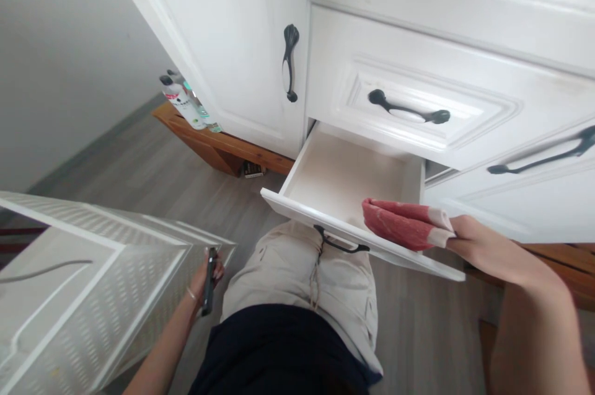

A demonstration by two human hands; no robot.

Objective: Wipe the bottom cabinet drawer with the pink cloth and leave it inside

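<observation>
My right hand (469,239) grips the pale end of a folded red towel (400,221). The towel is over the front right part of a pulled-out white drawer (346,175), whose visible inside holds nothing. Low on the drawer front is a dark curved handle (341,245). My left hand (214,272) hangs by my left side, closed around a dark, slim, phone-like object (209,283) seen nearly edge-on. White slatted furniture (116,296) stands just left of that hand.
White cabinet doors (232,29) and a closed drawer (409,91) with dark handles rise ahead. Plastic bottles (183,103) stand on a wooden ledge (204,141) at the left. Below it, a small dark box (253,169) lies on the grey floor (139,153).
</observation>
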